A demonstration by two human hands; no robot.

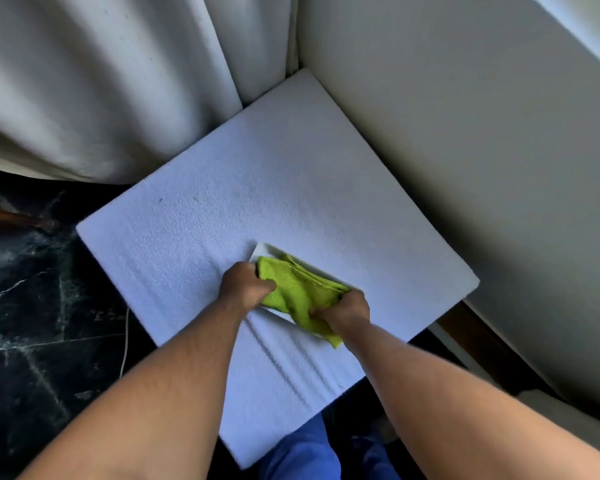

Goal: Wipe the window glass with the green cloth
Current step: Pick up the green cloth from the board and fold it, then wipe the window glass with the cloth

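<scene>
You are gripping the green cloth with both hands just below the frame's centre: your left hand is pinching its left end and your right hand is clutching its lower right end. The cloth's long axis is running upper left to lower right between them, over a white tray on the white foam board. The window glass is probably lying toward the upper right, nearer your right hand, though no pane is clearly showing.
</scene>
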